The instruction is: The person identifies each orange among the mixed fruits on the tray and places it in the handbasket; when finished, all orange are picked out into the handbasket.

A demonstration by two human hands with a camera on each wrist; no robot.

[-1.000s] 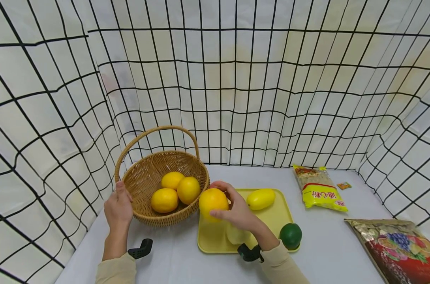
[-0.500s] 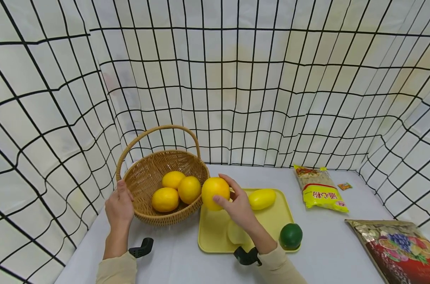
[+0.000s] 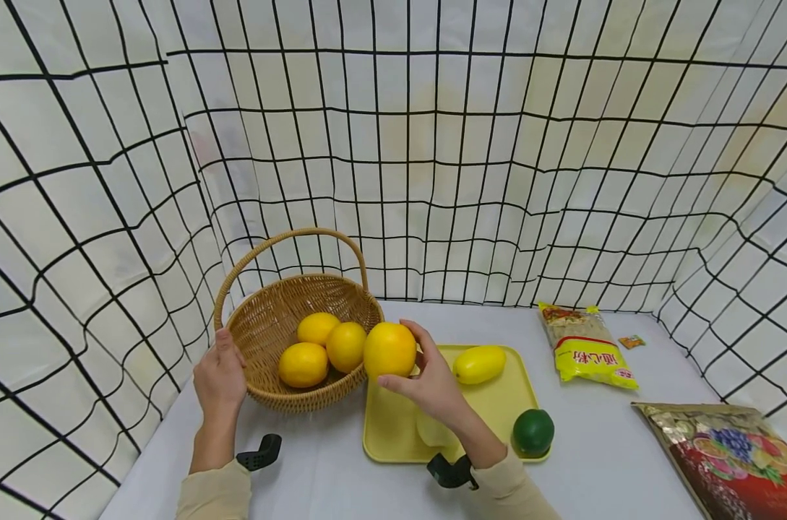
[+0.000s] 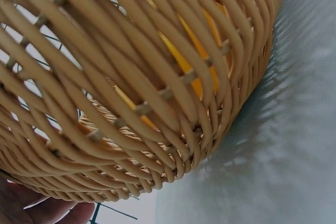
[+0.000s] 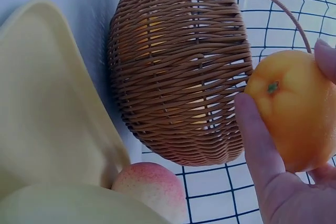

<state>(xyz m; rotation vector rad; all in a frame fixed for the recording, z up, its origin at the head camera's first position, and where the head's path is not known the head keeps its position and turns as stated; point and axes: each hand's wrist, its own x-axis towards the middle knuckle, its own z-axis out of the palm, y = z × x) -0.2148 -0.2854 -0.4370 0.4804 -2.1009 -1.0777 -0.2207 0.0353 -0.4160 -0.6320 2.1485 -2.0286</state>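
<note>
My left hand [image 3: 220,372] grips the left rim of a wicker basket [image 3: 263,390], by the foot of its arched handle. The basket tilts toward me with several oranges [image 3: 303,365] inside; their colour shows through the weave in the left wrist view. An orange [image 3: 389,350] is held in my right hand [image 3: 432,379], between thumb and fingers, at the basket's right rim. Its green stem mark faces the right wrist camera. Beneath that hand, a yellow tray [image 3: 383,440] bears a pale round fruit [image 3: 433,430], partly covered by the wrist, and a yellow oval fruit [image 3: 480,365].
A dark green round fruit [image 3: 532,432] sits at the tray's near right corner. The right wrist view shows a peach [image 5: 149,190] on the tray edge. Farther right lie a yellow food bag [image 3: 587,347], a small packet [image 3: 631,341] and a red fruit-printed bag [image 3: 731,455]. Black-lined white walls surround the table.
My right hand has lifted the orange from over the tray's left edge up to the basket's right rim, then slightly left. The left hand keeps its grip on the basket.
</note>
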